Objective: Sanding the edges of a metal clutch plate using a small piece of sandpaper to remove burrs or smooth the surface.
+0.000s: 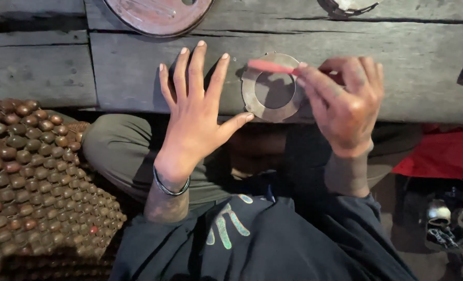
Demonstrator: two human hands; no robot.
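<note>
On a worn wooden bench [138,67], a flat metal ring [271,87] lies. The left hand [197,112], fingers splayed, steadies its 8 o'clock edge; the right hand [343,101] pinches a red tool [273,66] across its top.

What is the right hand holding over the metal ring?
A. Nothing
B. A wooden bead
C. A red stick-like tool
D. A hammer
C: the right hand pinches a thin red tool whose tip lies across the metal ring on the wooden bench, while the left hand rests flat beside the ring, thumb at its edge.
</note>
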